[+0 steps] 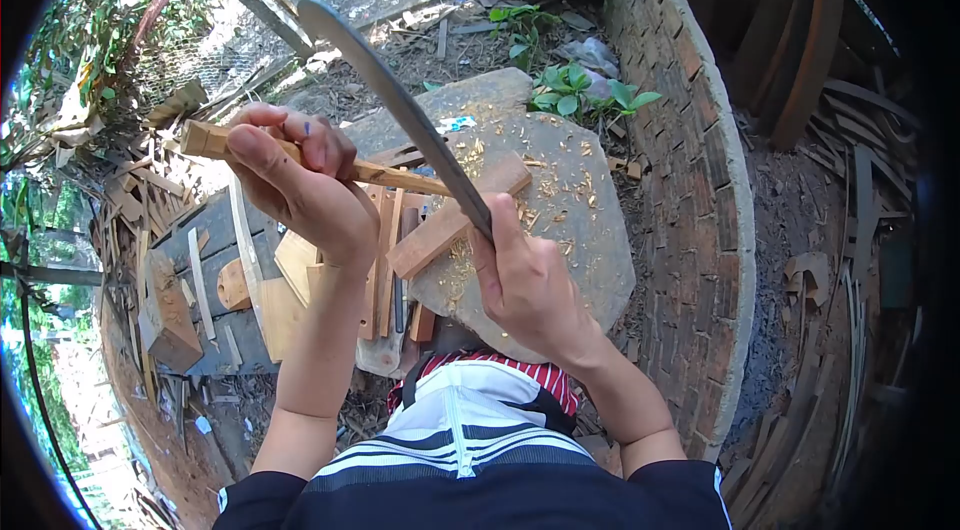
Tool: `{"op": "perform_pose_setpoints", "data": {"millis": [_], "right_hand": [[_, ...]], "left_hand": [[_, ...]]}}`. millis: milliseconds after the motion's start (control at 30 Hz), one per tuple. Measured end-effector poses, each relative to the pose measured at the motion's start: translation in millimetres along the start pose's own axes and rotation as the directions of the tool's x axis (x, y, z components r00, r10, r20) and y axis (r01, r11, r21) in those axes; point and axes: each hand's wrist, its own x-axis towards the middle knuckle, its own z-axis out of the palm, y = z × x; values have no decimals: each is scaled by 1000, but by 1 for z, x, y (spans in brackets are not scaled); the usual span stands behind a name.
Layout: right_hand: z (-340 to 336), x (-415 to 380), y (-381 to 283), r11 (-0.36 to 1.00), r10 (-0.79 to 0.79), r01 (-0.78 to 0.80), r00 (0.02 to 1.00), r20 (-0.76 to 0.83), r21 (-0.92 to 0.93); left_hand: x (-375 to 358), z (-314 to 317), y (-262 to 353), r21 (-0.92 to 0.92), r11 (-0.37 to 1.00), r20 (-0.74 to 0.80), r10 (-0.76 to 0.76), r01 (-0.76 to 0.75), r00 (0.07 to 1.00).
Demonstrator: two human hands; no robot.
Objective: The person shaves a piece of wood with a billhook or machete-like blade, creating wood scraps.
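Observation:
My left hand (305, 180) is wrapped round a slim wooden stick (400, 178), whose thicker squared end sticks out to the left. In my right hand (525, 280) is a long machete (400, 110), its curved blade pointing up and to the left. The stick's thin right end meets or passes behind the blade just above my right hand; contact is unclear. Below them a reddish wooden block (440, 238) lies diagonally on a grey stone slab (590, 240) strewn with wood chips.
Wood pieces and strips lie on a dark board (215, 275) at the left, with a thick block (168, 315) at its edge. A curved brick wall (690, 230) rises on the right. Leafy plants (585, 90) grow behind the slab.

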Motion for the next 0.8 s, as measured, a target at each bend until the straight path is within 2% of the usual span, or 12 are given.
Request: {"op": "perform_pose_setpoints", "data": {"millis": [67,133,200,367,433,467,533,567,667,700,767,800], "right_hand": [[6,-2,9,999,-26,25,999,-42,-41],[25,-9,39,975,217,-209,971,99,-82],[27,-7,45,980,173,-162,981,88,-117],[5,3,13,981,114,-95,987,110,-167],[-2,-2,-3,993,-32,30,999,-13,-111],[0,-4,-2,994,-30,30,1000,-5,-110],[5,-9,6,979,150,-139,987,64,-151],[11,-13,22,979,143,-132,988,62,-155],[32,-28,81,921,337,-297,932,136,-251],[29,-28,77,918,347,-306,928,136,-253],[20,-27,55,953,297,-288,949,108,-90],[12,-21,39,952,303,-295,947,108,-85]], "left_hand": [[-3,3,0,-14,1000,26,6,-6,1000],[-2,3,0,-32,999,51,21,-19,998],[0,-2,-2,-6,1000,-68,21,-21,997],[3,6,-2,9,1000,-26,11,-11,1000],[-2,5,-1,19,1000,-29,1,0,1000],[-2,5,-2,15,1000,-27,-5,5,1000],[-2,7,1,-15,1000,9,-11,11,1000],[-1,5,2,-19,1000,7,-5,5,1000],[7,-6,-6,-5,1000,-70,14,-14,997],[6,-3,-6,-4,1000,-70,4,-4,998],[3,0,-1,-8,1000,-36,7,-7,999],[2,4,-1,0,1000,-25,16,-16,1000]]}}
